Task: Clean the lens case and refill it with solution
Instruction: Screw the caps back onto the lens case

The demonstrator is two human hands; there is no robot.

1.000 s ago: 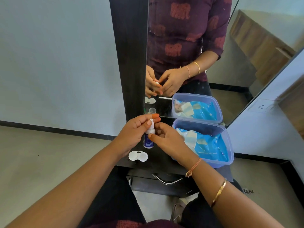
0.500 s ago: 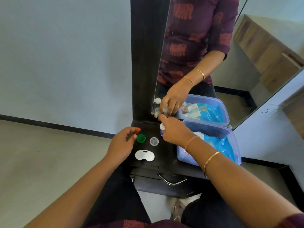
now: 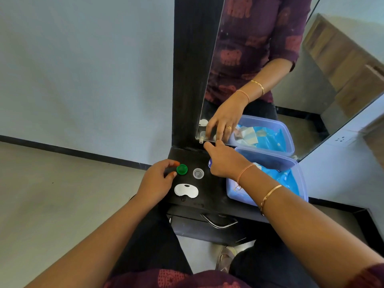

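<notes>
A person stands at a narrow dark worktop (image 3: 216, 196) under a mirror (image 3: 291, 69), seen from above. A second ago both hands met over the solution bottle, working at its top. Now they have parted. The left hand (image 3: 155, 179) has dropped to the worktop, its thumb and forefinger spread loosely around a green lens-case cap (image 3: 182, 169), the fingertips just beside it; whether they touch it cannot be told. Next to the green cap lies a clear cap (image 3: 198, 173), and nearer the person sits the white lens case (image 3: 186, 190), flat and uncapped. All three came into view when the hands moved apart, and have stayed put over the last half second. The right hand (image 3: 226, 161) has carried the solution bottle (image 3: 210, 163) toward the mirror; its fingers are curled around it, so only a blue and white edge shows, and its forefinger stretches out toward a small white cap (image 3: 201, 141) at the foot of the glass. A blue plastic tub (image 3: 270, 161) holding blue packets stands at the right, beside that hand.
</notes>
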